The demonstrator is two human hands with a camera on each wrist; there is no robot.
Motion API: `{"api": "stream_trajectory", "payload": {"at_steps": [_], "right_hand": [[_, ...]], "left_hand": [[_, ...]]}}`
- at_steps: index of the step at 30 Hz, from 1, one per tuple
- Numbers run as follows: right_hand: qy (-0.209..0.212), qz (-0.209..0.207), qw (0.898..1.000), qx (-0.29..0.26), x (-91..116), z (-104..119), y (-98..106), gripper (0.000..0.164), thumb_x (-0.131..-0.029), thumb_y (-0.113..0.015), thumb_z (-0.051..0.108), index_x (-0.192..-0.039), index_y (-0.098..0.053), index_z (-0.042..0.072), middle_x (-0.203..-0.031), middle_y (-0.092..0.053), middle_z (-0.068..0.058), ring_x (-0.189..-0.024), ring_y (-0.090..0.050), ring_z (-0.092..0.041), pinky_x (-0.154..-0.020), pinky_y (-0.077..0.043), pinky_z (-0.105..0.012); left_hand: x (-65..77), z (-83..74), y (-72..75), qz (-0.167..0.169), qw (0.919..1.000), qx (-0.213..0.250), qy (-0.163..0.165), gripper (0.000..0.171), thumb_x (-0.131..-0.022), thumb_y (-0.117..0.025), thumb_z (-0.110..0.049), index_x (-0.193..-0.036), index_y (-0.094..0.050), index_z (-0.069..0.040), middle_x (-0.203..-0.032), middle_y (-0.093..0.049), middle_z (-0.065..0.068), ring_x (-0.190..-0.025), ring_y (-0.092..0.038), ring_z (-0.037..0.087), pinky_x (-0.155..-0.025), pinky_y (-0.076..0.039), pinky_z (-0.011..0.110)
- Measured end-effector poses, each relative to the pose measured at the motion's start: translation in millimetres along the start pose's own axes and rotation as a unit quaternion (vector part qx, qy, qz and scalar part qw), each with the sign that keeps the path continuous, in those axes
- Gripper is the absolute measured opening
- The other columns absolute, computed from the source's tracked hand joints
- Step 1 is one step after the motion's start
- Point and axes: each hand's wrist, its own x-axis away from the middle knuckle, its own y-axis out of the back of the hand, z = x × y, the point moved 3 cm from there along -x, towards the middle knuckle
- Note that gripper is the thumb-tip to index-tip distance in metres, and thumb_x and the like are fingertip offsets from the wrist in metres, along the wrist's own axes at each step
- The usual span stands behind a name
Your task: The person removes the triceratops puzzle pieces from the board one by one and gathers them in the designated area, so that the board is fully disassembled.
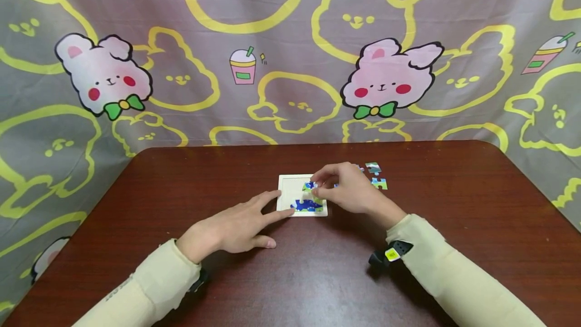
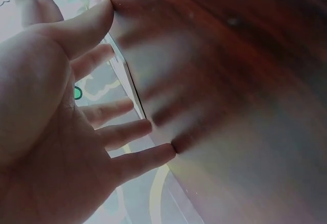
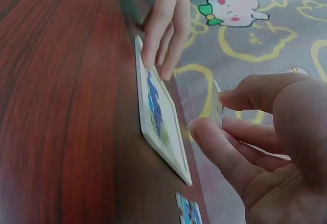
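A white-framed jigsaw tray (image 1: 290, 188) lies on the table in the head view. Joined jigsaw pieces with a dark blue picture (image 1: 308, 206) fill part of its near side. My left hand (image 1: 240, 221) is spread with straight fingers, fingertips on the tray's left edge and near corner. Above the tray's right half, my right hand (image 1: 347, 188) pinches a jigsaw piece (image 1: 309, 185) between thumb and fingertips. The right wrist view shows that held piece (image 3: 217, 99) edge-on, raised over the tray. In the left wrist view, the left fingers (image 2: 145, 157) extend down to the tabletop.
Several loose jigsaw pieces (image 1: 373, 167) lie on the table beyond and to the right of the right hand, partly hidden by it. The brown table (image 1: 190, 180) meets a patterned curtain (image 1: 290, 54) at its far edge.
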Motion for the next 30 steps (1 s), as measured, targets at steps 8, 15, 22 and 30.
{"api": "stream_trajectory", "payload": {"at_steps": [8, 15, 22, 30], "right_hand": [[0.005, -0.003, 0.998, 0.059, 13.1, -12.3, 15.1, 0.021, -0.092, -0.084, 0.018, -0.112, -0.082, 0.011, -0.101, -0.080, -0.002, -0.087, -0.073, -0.015, -0.076, -0.057, -0.032], [0.012, 0.013, 0.995, 0.096, 27.6, -21.8, 23.3, 0.020, -0.090, -0.084, 0.016, -0.110, -0.082, 0.010, -0.091, -0.079, 0.003, -0.076, -0.066, -0.009, -0.063, -0.053, -0.026], [0.033, 0.018, 0.990, 0.133, 42.3, -27.6, 27.1, 0.020, -0.089, -0.085, 0.015, -0.109, -0.083, 0.011, -0.092, -0.078, 0.004, -0.079, -0.065, -0.007, -0.065, -0.052, -0.024], [0.099, 0.017, 0.979, 0.175, 47.6, -31.3, 27.1, 0.013, -0.087, -0.087, 0.009, -0.098, -0.085, 0.015, -0.097, -0.077, 0.005, -0.082, -0.064, -0.006, -0.067, -0.054, -0.021]], "left_hand": [[-1.8, 1.7, -1.3, 0.016, 0.9997, 0.019, -0.008, 0.069, -0.106, -0.065, -0.038, -0.167, -0.036, -0.026, -0.179, -0.018, 0.013, -0.166, -0.018, 0.040, -0.126, -0.030, 0.065], [-2.1, 1.7, -1.3, 0.019, 0.9998, 0.008, -0.006, 0.070, -0.105, -0.066, -0.039, -0.168, -0.035, -0.027, -0.179, -0.019, 0.013, -0.160, -0.034, 0.037, -0.125, -0.037, 0.057], [-3.0, 2.3, -1.0, 0.029, 0.9993, 0.021, 0.012, 0.071, -0.105, -0.066, -0.039, -0.168, -0.034, -0.030, -0.180, -0.017, 0.009, -0.158, -0.039, 0.035, -0.124, -0.039, 0.054], [-3.7, 2.9, -1.2, 0.031, 0.9989, 0.029, 0.021, 0.070, -0.105, -0.067, -0.038, -0.167, -0.035, -0.031, -0.180, -0.017, 0.008, -0.159, -0.038, 0.034, -0.125, -0.040, 0.052]]}}
